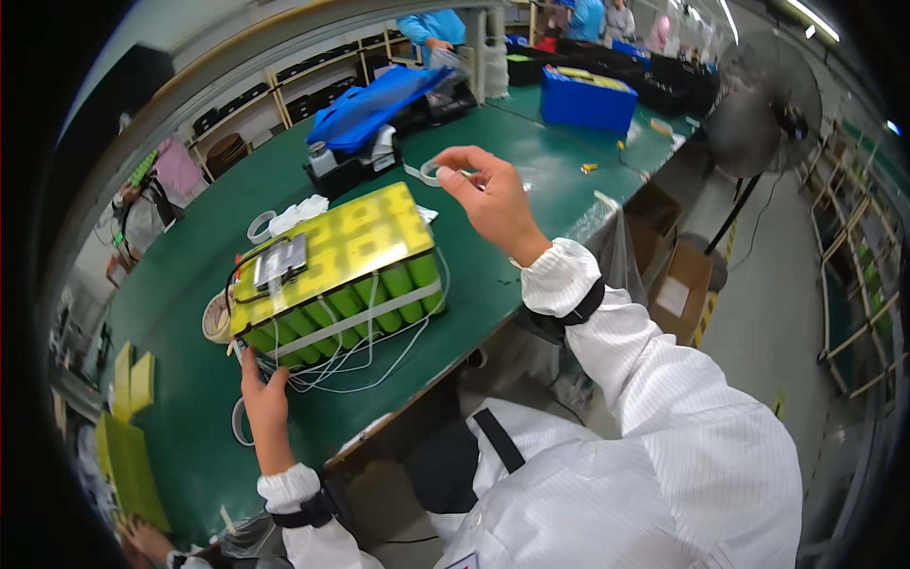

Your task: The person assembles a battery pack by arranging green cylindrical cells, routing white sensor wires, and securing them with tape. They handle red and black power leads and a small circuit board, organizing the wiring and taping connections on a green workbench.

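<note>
A battery pack [351, 232] of green cylindrical cells under a yellow top sheet lies on the green table, with a pale band around its side. Thin white wires [365, 365] hang from it and loop onto the tabletop. A small grey board [282, 261] with black leads sits on its top. My left hand [267, 408] touches the pack's near left corner, thumb and forefinger apart. Above the table beyond the pack's right end, my right hand [491, 201] pinches a roll of white tape [428, 174]. Its lower fingers are curled; anything inside them is hidden.
Other tape rolls [261, 226] lie beyond and left of the pack, near crumpled white paper [299, 214]. Farther back are a black tray [351, 175], a blue bag [379, 109] and a blue box [588, 100]. Another person's hand [147, 541] touches yellow-green panels [130, 469]. A fan [768, 104] stands right.
</note>
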{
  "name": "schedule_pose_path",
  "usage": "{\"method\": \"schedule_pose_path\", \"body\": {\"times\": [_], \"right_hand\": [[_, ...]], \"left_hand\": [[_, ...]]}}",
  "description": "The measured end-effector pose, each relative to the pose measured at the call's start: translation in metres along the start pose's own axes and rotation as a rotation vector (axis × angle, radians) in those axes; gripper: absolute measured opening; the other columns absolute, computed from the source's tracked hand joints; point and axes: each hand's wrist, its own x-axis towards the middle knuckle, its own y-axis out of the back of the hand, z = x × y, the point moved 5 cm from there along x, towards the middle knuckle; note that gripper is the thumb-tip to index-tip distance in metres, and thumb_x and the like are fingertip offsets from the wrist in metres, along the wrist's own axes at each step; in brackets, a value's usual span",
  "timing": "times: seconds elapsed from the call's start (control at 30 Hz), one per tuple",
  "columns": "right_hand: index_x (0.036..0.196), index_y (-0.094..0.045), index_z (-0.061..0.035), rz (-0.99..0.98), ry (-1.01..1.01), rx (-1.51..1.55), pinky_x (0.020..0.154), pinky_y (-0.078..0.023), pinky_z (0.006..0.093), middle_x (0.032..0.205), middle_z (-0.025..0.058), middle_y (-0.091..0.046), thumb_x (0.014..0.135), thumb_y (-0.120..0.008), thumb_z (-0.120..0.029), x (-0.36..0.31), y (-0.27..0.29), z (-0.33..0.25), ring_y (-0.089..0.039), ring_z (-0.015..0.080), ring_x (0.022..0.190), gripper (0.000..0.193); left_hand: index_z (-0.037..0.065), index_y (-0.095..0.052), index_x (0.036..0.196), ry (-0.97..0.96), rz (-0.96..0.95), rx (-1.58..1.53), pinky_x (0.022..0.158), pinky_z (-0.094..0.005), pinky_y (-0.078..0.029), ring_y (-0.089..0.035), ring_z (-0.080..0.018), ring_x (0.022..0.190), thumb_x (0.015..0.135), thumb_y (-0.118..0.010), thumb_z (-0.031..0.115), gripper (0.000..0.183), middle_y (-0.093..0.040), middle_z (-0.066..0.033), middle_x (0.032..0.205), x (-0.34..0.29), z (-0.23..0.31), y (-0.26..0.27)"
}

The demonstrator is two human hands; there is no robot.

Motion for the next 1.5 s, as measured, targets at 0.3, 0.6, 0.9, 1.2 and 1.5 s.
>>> {"method": "schedule_pose_path", "body": {"times": [0.3,0.6,0.9,1.2,1.5], "right_hand": [[0.095,-0.075,-0.0012,-0.429,-0.331,-0.016,0.076,-0.055,0.0364,0.086,0.0149,-0.074,0.084,-0.066,-0.015,-0.065,0.026,0.059,-0.071,0.0277,0.08,0.019],[0.102,-0.069,0.0057,-0.203,-0.498,0.522,0.068,-0.054,0.0302,0.081,0.0114,-0.072,0.092,-0.065,-0.008,-0.103,-0.021,0.061,-0.068,0.016,0.072,0.017],[0.094,-0.062,0.0052,-0.311,-0.726,0.737,0.06,-0.05,0.0256,0.077,0.0068,-0.067,0.09,-0.067,-0.005,-0.097,-0.022,0.062,-0.061,0.0095,0.068,0.012],[0.085,-0.06,0.0071,-0.087,-0.497,0.64,0.061,-0.051,0.0469,0.068,0.0223,-0.065,0.082,-0.06,-0.003,-0.097,-0.027,0.059,-0.064,0.0423,0.062,0.011],[0.078,-0.054,0.0064,-0.138,-0.633,0.712,0.059,-0.046,0.052,0.067,0.0258,-0.06,0.085,-0.057,-0.001,-0.099,-0.039,0.055,-0.06,0.0465,0.064,0.011]], "left_hand": [[-0.005,-0.042,0.145,-0.243,0.498,0.22,0.116,-0.0401,-0.034,-0.046,-0.0284,0.136,0.095,-0.057,-0.001,0.052,-0.047,-0.0185,0.148,-0.108,0.088,-0.036],[-0.003,-0.045,0.142,-0.209,0.526,0.464,0.114,-0.0427,-0.038,-0.05,-0.0304,0.131,0.096,-0.056,-0.002,0.047,-0.048,-0.0173,0.145,-0.106,0.078,-0.072],[-0.003,-0.048,0.141,-0.235,0.562,0.677,0.106,-0.0388,-0.045,-0.056,-0.0275,0.125,0.097,-0.059,0.001,0.046,-0.054,-0.0182,0.14,-0.106,0.087,-0.083],[-0.005,-0.05,0.136,-0.179,0.553,0.712,0.106,-0.0411,-0.043,-0.055,-0.0285,0.123,0.095,-0.057,0.0,0.042,-0.051,-0.0167,0.144,-0.106,0.089,-0.086],[-0.008,-0.054,0.123,-0.195,0.531,0.724,0.102,-0.0403,-0.045,-0.058,-0.0283,0.118,0.094,-0.057,-0.001,0.03,-0.05,-0.0185,0.144,-0.107,0.09,-0.086]]}}
